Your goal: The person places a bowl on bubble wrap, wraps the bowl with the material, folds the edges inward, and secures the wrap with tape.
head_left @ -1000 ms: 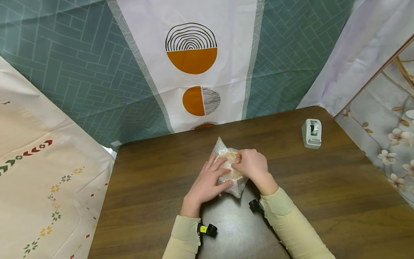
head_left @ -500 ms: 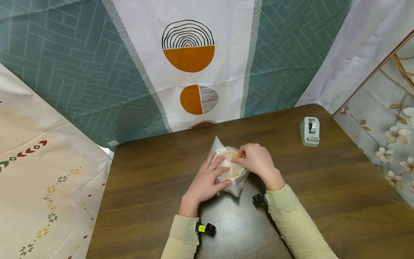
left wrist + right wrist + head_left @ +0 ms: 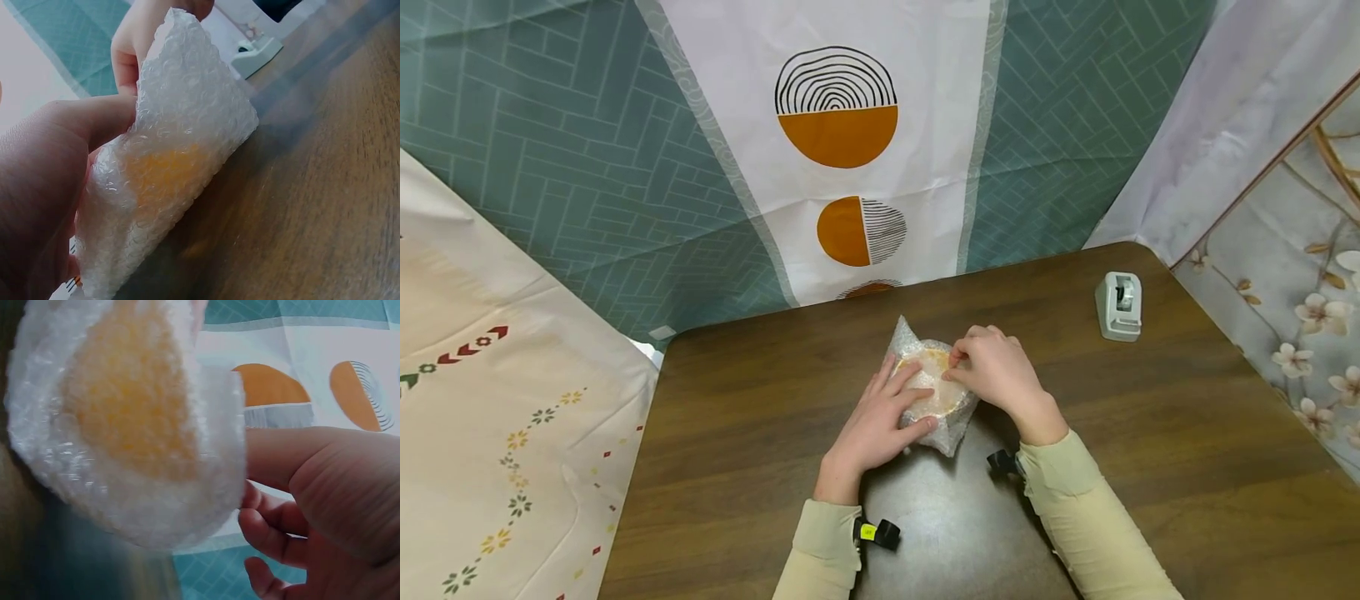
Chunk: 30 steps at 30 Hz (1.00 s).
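A bubble-wrapped bundle (image 3: 952, 431) lies on the table in the head view, with pointed corners of wrap at its far and near ends. Through the wrap shows a round yellow-orange thing (image 3: 125, 406), too blurred to name. My left hand (image 3: 874, 423) rests on the bundle's left side with fingers spread and fairly straight; its thumb (image 3: 103, 119) lies along the near side in the left wrist view. My right hand (image 3: 1000, 372) pinches the bubble wrap (image 3: 225, 437) at the bundle's upper right. Its exact fingertip contact is partly hidden.
A pale tape dispenser (image 3: 1118, 307) stands at the table's far right. The brown wooden table (image 3: 745, 433) meets patterned hangings (image 3: 880, 183) behind it and at both sides. A strapped camera (image 3: 880, 533) sits on my left wrist.
My right hand has shifted slightly to the right and away from me along the bundle, fingertips still at the wrap. The left hand and bundle stay almost in place; the head view has shifted a little.
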Each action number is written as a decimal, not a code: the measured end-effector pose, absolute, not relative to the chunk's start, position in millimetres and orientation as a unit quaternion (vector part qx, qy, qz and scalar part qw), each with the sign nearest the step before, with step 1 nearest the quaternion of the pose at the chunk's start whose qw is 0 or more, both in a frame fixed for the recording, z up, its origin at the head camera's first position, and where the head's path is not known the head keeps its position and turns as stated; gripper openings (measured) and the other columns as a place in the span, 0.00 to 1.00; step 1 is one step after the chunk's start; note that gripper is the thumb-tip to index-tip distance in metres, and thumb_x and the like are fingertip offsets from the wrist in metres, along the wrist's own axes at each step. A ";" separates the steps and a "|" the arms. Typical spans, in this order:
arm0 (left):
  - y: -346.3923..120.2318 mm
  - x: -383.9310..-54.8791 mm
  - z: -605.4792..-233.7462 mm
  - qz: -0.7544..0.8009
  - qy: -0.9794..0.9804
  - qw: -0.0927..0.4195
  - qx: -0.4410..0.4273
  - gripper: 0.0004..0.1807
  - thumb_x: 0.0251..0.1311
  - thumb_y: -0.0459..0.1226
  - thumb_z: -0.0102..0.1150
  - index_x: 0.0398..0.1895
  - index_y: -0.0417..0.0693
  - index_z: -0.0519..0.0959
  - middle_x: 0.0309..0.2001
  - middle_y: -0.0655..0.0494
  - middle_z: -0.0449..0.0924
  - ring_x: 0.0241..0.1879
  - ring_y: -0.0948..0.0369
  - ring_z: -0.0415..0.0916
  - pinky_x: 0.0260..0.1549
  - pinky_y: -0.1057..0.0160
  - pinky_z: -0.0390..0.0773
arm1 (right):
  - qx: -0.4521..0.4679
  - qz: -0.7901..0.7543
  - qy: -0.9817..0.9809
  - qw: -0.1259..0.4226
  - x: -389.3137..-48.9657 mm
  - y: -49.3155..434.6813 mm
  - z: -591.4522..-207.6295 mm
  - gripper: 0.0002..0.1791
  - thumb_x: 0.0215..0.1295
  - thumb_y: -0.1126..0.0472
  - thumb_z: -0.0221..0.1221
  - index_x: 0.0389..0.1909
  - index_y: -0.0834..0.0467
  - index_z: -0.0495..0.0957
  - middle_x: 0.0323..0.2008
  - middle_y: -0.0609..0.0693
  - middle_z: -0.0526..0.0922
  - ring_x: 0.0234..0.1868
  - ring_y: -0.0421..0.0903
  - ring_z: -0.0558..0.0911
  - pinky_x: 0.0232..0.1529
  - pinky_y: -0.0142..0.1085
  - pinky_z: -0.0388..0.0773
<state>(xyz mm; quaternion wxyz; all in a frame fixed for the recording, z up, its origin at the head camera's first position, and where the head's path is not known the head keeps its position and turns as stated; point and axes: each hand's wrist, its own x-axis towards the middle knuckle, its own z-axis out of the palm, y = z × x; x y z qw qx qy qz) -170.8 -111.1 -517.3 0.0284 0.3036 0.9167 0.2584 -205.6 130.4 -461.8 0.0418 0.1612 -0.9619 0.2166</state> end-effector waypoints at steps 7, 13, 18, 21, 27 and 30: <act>-110.9 -170.4 -518.2 0.264 0.915 0.028 0.305 0.32 0.75 0.64 0.53 0.72 0.59 0.80 0.85 0.61 0.54 0.86 0.51 0.32 0.78 0.36 0.48 | 0.181 0.226 -0.955 0.059 -200.2 136.3 -452.1 0.06 0.57 0.59 0.80 0.34 0.48 0.94 0.37 0.43 0.90 0.46 0.54 0.85 0.49 0.57 0.75; -111.7 -171.4 -517.8 0.264 0.915 0.027 0.305 0.32 0.75 0.64 0.53 0.72 0.59 0.80 0.85 0.61 0.54 0.86 0.51 0.33 0.78 0.35 0.49 | 0.222 0.218 -0.947 0.078 -200.4 138.8 -448.6 0.08 0.57 0.63 0.80 0.37 0.50 0.95 0.36 0.43 0.92 0.44 0.52 0.86 0.49 0.55 0.77; -112.3 -171.8 -518.0 0.257 0.917 0.027 0.305 0.32 0.75 0.65 0.52 0.72 0.59 0.81 0.85 0.62 0.53 0.86 0.50 0.33 0.78 0.36 0.49 | 0.265 0.211 -0.936 0.096 -200.7 139.0 -447.0 0.07 0.56 0.62 0.81 0.35 0.51 0.94 0.36 0.43 0.91 0.42 0.50 0.86 0.48 0.53 0.80; -112.2 -172.1 -517.4 0.255 0.916 0.024 0.308 0.32 0.76 0.64 0.52 0.71 0.59 0.81 0.85 0.61 0.54 0.86 0.50 0.33 0.78 0.36 0.50 | 0.273 0.216 -0.932 0.102 -201.1 138.6 -447.8 0.06 0.56 0.60 0.81 0.33 0.51 0.94 0.34 0.43 0.90 0.41 0.50 0.86 0.47 0.52 0.80; -111.7 -170.9 -516.6 0.252 0.918 0.027 0.305 0.32 0.76 0.65 0.52 0.71 0.58 0.81 0.85 0.60 0.55 0.86 0.51 0.32 0.79 0.37 0.49 | 0.215 0.231 -0.942 0.114 -206.6 132.7 -460.0 0.07 0.61 0.54 0.79 0.31 0.51 0.90 0.32 0.44 0.89 0.39 0.52 0.85 0.41 0.52 0.81; -111.3 -169.9 -516.7 0.252 0.919 0.030 0.301 0.33 0.76 0.65 0.52 0.71 0.58 0.81 0.85 0.61 0.55 0.86 0.52 0.32 0.79 0.37 0.49 | 0.175 0.236 -0.949 0.118 -209.6 128.2 -468.1 0.08 0.63 0.54 0.77 0.32 0.53 0.90 0.35 0.47 0.89 0.41 0.55 0.85 0.42 0.53 0.82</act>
